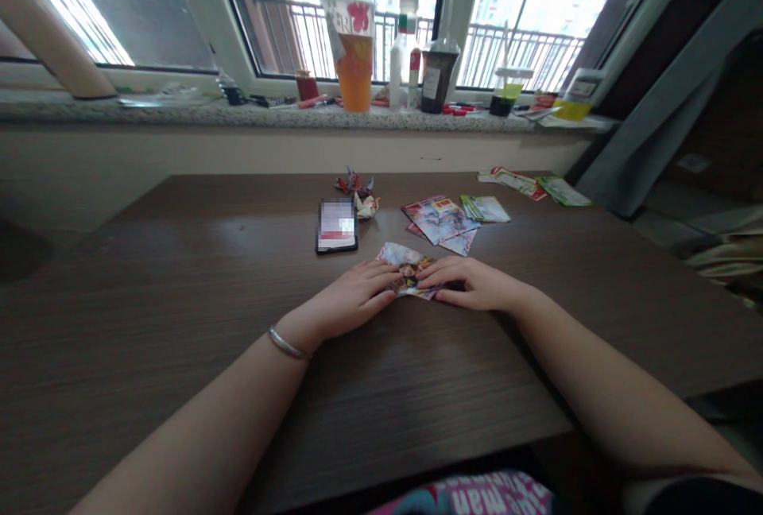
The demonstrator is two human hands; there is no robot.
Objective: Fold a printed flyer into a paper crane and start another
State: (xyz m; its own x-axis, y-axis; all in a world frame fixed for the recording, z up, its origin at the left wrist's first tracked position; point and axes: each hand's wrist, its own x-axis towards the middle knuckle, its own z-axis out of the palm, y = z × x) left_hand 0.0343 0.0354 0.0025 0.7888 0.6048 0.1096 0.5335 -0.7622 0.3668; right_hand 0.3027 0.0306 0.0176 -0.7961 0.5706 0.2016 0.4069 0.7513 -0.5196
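Note:
A printed sheet of colourful paper (pixel 408 255) lies on the brown table, partly covered by my fingers. My left hand (pixel 361 292) rests flat on its left side, fingers stretched out, with a silver bangle at the wrist. On the right side of the sheet lies my right hand (pixel 468 283), its fingers extended and slightly apart. Beyond the hands, a phone (pixel 337 226) with a blurred screen lies face up. Behind it sit a dark red folded paper figure (pixel 353 181) and a pale one (pixel 366 206). More printed sheets (pixel 439 219) are piled just past my right hand.
Greenish paper cards (pixel 486 208) lie right of the pile, with more printed packets (pixel 516 181) near the table's far right edge. On the stone windowsill (pixel 262 114) stand a large orange drink cup (pixel 356 70), a clear bottle (pixel 398 70), a dark drink cup (pixel 438 78) and small clutter.

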